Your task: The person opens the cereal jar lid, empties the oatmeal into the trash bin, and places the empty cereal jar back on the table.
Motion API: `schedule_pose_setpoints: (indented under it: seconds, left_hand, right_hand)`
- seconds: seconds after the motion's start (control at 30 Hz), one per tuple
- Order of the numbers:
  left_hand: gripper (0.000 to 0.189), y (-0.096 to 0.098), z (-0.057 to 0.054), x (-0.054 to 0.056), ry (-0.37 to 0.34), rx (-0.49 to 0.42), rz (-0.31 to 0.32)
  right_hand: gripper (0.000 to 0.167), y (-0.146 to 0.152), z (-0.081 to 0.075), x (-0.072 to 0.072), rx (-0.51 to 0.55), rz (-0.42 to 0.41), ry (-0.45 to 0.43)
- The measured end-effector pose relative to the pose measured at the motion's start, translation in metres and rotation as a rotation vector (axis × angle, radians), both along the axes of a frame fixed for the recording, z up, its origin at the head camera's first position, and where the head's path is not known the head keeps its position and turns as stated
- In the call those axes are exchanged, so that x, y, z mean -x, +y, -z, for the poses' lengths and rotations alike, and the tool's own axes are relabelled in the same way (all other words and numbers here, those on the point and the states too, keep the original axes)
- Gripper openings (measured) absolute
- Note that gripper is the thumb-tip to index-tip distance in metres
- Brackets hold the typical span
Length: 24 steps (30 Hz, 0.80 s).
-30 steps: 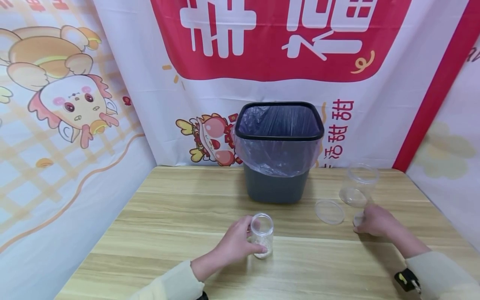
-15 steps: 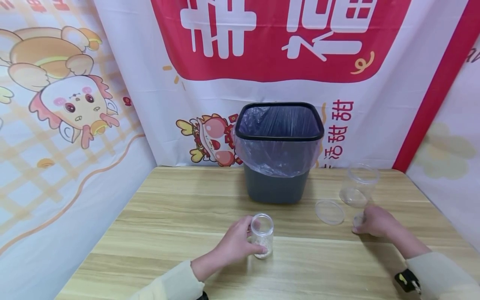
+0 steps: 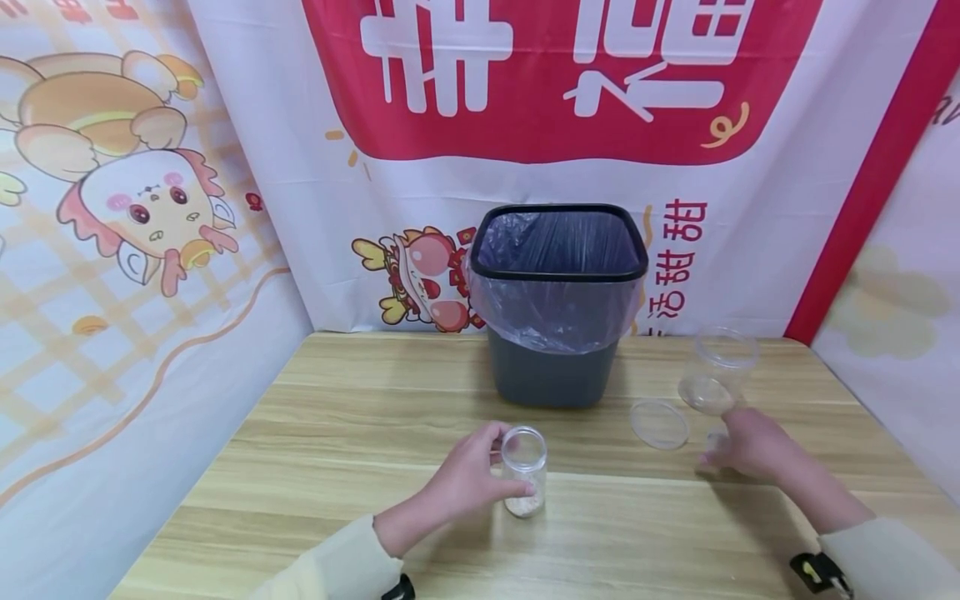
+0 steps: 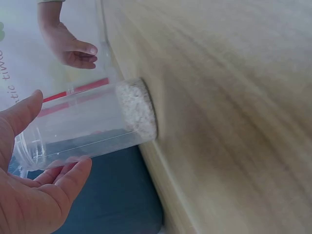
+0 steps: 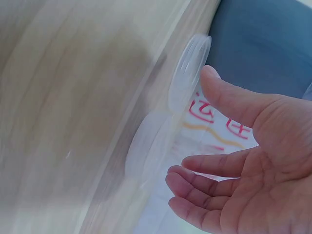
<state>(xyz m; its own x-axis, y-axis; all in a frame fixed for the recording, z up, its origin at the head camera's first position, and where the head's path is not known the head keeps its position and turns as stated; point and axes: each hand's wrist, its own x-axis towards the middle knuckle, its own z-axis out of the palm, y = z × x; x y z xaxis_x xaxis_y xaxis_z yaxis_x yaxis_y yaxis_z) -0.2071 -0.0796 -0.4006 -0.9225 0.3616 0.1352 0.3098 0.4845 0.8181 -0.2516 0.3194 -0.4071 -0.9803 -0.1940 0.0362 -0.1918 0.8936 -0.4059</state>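
Head view: near centre, the left hand (image 3: 472, 479) grips one small jar (image 3: 527, 467); right of one bin (image 3: 551, 379) are one large jar (image 3: 722, 371) and two lids, a large lid (image 3: 658, 423) and a small lid (image 3: 716, 440). Uncapping looks done; neither lid is on yet. Left wrist view: thumb and fingers grasp the small jar, white grains (image 4: 136, 109) inside. Right wrist view: the right hand (image 5: 263, 161), fingers released, parted and loosely bent, is near the small lid

Left hand (image 3: 472, 477) grips the clear jar (image 3: 527, 468), pale contents (image 3: 527, 506) at its base; lined bin (image 3: 553, 380) towering at twelve o'clock from it, clear disc (image 3: 659, 423) at two, right hand (image 3: 752, 446) at three!
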Motion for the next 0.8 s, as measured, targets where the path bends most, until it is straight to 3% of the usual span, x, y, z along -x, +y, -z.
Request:
schedule_pose_setpoints:
  seconds: [0.2, 0.53, 0.8]
  left_hand:
    - [0.06, 0.0, -0.005, 0.002, 0.036, -0.002, 0.022]
    - [0.058, 0.001, -0.006, 0.003, 0.074, 0.037, 0.017]
    - [0.056, 0.0, -0.007, 0.002, 0.074, 0.041, 0.01]
  right_hand:
    - [0.072, -0.016, -0.001, -0.004, -0.017, -0.029, 0.029]
    - [0.068, -0.034, 0.007, -0.01, -0.003, -0.067, 0.017]
    - [0.068, -0.049, 0.007, -0.019, 0.001, -0.085, 0.074]
